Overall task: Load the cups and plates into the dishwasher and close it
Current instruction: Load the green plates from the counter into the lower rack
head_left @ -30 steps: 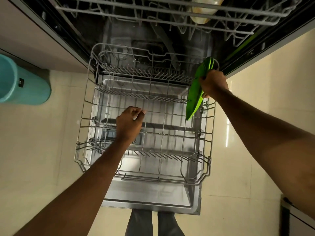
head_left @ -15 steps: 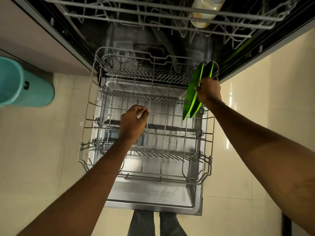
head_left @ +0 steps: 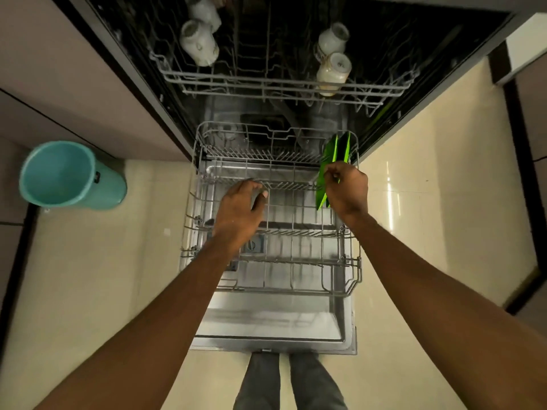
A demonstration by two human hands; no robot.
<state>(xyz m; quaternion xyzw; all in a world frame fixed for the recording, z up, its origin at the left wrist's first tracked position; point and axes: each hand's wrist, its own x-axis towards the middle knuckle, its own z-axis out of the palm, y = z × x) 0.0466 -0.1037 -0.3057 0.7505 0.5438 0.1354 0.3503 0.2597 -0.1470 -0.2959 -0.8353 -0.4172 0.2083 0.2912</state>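
Note:
The dishwasher stands open with its lower rack [head_left: 352,270] pulled out over the lowered door [head_left: 272,324]. Two green plates [head_left: 336,156] stand on edge at the rack's far right corner. My right hand [head_left: 346,187] grips their near edges. My left hand [head_left: 241,211] hovers over the rack's left middle, fingers loosely curled, holding nothing. The upper rack [head_left: 266,87] carries several pale cups [head_left: 198,42] turned upside down, two on the left and two on the right [head_left: 333,66].
A teal bucket [head_left: 68,176] stands on the tiled floor left of the door. Cabinet fronts flank the dishwasher on both sides. My legs [head_left: 287,383] are at the door's near edge.
The view has tilted up, bringing the upper rack and its cups into sight. My right hand has lowered the green plates upright into the rack's far right corner. My left hand's fingers have spread a little.

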